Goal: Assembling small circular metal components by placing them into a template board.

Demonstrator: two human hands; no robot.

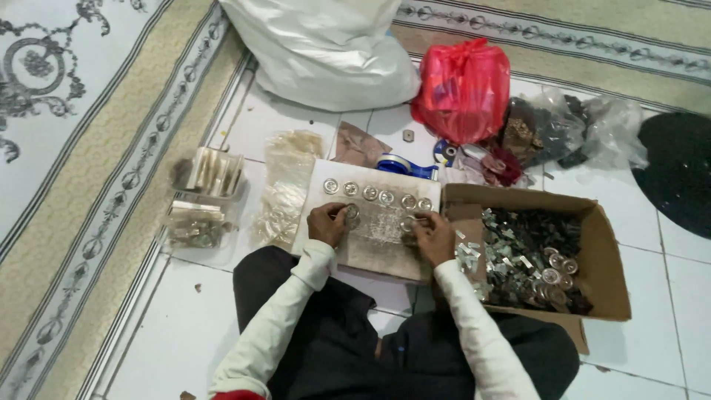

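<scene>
1. Head view, work surface: a pale flat board (348,255) rests on the person's lap and the white tiled floor (185,326). A row of small round metal discs (376,194) lies along its far edge.
2. Head view, left hand (327,224): positioned on the left-centre of the board, fingers curled narrow around one round metal piece (352,212) pinched at the fingertips.
3. Head view, right hand (433,235): positioned at the right edge of the board, fingers drawn close together on a small shiny part (409,224). Whether that part is lifted or lying on the board cannot be told.
4. Head view, supply: an open cardboard box (607,274) stands just beside the right hand, filled with small metal pieces and several round discs.
5. Head view, left side: a clear plastic tray (198,222) with stacked items and a pile of small clear bags (285,189) lie on the floor near the board.
6. Head view, far side: a blue tape dispenser (404,167), a red plastic bag (463,89) and a large white sack (326,52) sit beyond the board.
</scene>
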